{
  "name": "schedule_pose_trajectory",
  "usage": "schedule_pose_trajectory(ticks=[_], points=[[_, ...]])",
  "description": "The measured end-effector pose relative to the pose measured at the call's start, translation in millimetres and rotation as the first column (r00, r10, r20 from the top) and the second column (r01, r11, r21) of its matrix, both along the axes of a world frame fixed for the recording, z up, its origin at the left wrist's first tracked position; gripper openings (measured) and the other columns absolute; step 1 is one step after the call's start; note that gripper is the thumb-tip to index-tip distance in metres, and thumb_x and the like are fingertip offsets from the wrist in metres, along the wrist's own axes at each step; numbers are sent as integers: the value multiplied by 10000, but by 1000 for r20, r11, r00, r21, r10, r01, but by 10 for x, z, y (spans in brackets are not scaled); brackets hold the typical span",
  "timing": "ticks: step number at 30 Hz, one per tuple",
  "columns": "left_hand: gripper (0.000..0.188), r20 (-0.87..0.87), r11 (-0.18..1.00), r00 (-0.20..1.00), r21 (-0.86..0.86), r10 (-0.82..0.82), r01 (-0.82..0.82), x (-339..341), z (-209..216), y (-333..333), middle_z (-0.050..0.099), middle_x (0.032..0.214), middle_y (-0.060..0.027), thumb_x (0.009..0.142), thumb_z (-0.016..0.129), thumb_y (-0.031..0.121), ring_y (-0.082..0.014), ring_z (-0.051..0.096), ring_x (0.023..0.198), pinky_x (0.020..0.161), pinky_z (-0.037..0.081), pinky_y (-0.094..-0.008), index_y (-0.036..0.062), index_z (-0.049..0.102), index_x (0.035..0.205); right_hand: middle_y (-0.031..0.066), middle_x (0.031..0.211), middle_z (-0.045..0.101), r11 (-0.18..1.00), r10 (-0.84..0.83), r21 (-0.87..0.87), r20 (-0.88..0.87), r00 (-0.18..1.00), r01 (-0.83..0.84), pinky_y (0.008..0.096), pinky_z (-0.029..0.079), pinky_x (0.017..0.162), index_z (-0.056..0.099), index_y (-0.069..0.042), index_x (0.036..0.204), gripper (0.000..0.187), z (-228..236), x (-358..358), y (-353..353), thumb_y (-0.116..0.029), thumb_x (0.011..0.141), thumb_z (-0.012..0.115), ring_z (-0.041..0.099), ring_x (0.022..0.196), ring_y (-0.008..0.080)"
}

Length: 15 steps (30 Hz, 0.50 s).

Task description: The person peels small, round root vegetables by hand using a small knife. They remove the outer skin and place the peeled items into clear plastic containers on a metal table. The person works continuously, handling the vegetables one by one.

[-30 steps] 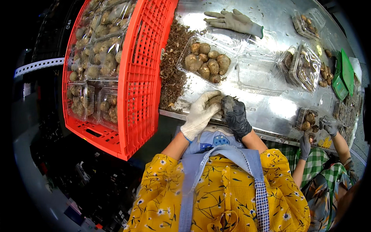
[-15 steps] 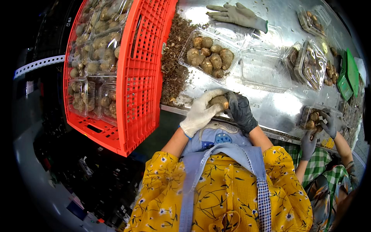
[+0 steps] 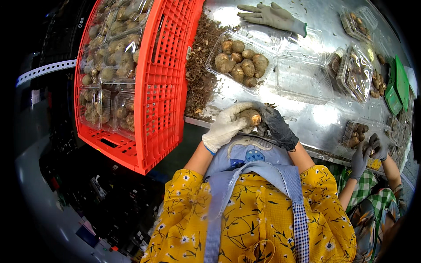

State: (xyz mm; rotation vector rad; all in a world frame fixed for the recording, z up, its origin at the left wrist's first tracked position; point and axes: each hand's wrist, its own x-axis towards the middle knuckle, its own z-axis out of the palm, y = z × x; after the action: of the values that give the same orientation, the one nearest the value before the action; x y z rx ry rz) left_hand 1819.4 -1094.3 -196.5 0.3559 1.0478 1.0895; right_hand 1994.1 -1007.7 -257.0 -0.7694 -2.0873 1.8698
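Note:
At the table's near edge, my left hand [image 3: 227,127] in a white knit glove is closed around a brown taro [image 3: 251,117], whose pale cut end shows. My right hand [image 3: 279,128], in a black glove, has its fingers curled against the taro's right side. A scrap of brown skin [image 3: 270,105] shows above the right fingers. Beyond my hands, a clear plastic tray [image 3: 210,65] holds several taros [image 3: 247,67]. To its right lies a clear plastic tray [image 3: 302,83] with nothing in it.
Filled clear packs [image 3: 118,65] stand in a red crate [image 3: 160,87] on the left. Brown peelings [image 3: 202,65] border it. A grey glove [image 3: 274,17] lies at the back. On the right are packed trays [image 3: 356,72], a green scale-like object [image 3: 397,87] and a co-worker's grey-gloved hands [image 3: 362,160].
My right hand has shifted slightly right and lower along the taro, and the taro's cut end now faces up more. The co-worker's hands have drawn together, away from the tray beside them.

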Motion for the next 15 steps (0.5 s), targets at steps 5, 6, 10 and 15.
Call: schedule_pose_trajectory(ticks=[5, 6, 10, 15], points=[[521, -56, 1000, 998, 5, 18, -18, -2, -32, -18, 569, 1147, -107, 839, 629, 167, -141, 590, 931, 713, 512, -247, -6, 436, 1292, 203, 1065, 566, 843, -87, -498, 245, 966, 203, 350, 467, 825, 539, 37, 1139, 325, 407, -185, 14, -64, 832, 511, 577, 920, 322], [521, -37, 1000, 999, 6, 11, -11, -8, -30, -17, 571, 1143, -107, 843, 627, 163, -144, 591, 938, 708, 512, -247, -10, 431, 1294, 207, 1075, 565, 813, -157, -532, 193, 969, 238, 345, 467, 828, 540, 40, 1138, 327, 325, -182, -29, -71, 831, 518, 578, 928, 317], [476, 206, 992, 971, 25, 120, -128, 11, -92, -49, 562, 1145, -110, 872, 589, 121, -151, 593, 943, 719, 520, -253, -22, 420, 1294, 200, 1069, 580, 851, -51, 520, -56, 997, 72, 322, 475, 807, 562, 4, 1111, 303, 12, -50, -56, -118, 834, 562, 591, 912, 293], [350, 245, 977, 946, -42, 213, -210, 54, -167, -74, 560, 1131, -89, 934, 485, 78, -152, 596, 953, 697, 544, -236, -5, 428, 1269, 190, 1035, 588, 995, -79, -27, 352, 933, 94, 355, 516, 698, 583, -26, 1021, 260, 495, -181, -68, -112, 776, 604, 601, 839, 323]])
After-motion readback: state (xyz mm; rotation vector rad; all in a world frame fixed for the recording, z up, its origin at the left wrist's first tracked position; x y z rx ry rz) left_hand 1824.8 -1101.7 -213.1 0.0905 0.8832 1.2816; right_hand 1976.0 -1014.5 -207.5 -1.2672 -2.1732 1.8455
